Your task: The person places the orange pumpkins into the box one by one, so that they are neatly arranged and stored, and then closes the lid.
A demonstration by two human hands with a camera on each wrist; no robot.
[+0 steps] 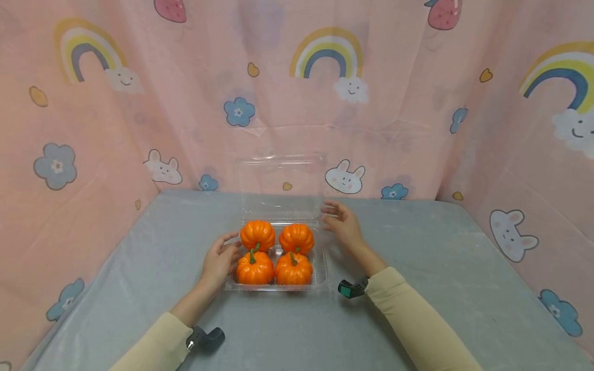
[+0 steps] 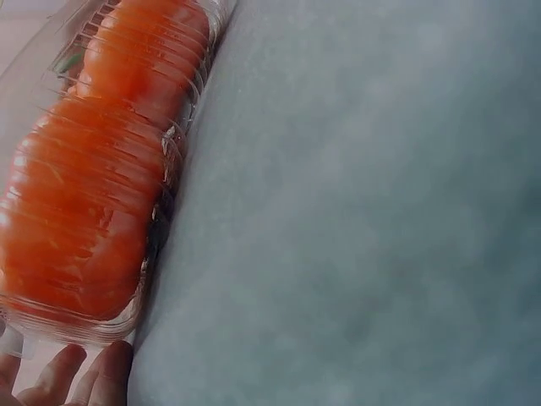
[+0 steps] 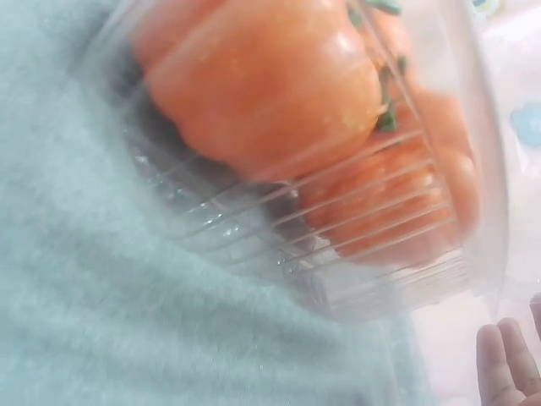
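A clear plastic clamshell container [image 1: 321,281] holds several small orange pumpkins [image 1: 297,238] with green stems, set in two rows. Its transparent lid [image 1: 281,191] stands raised at the back. At the container's left side is my left hand [image 1: 217,262], its relaxed fingers close to the rim. My right hand [image 1: 344,226] is by the lid's lower right corner, fingers loosely bent and nothing held. The left wrist view has fingertips [image 2: 61,372] right under the container's end. In the right wrist view, fingers [image 3: 497,359] appear beyond the ribbed wall [image 3: 380,292].
A grey cloth covers the table [image 1: 278,330]. Pink patterned curtain [image 1: 199,77] encloses the back and both sides, with the raised lid close in front of it. Black straps with small devices [image 1: 351,288] are worn at both wrists.
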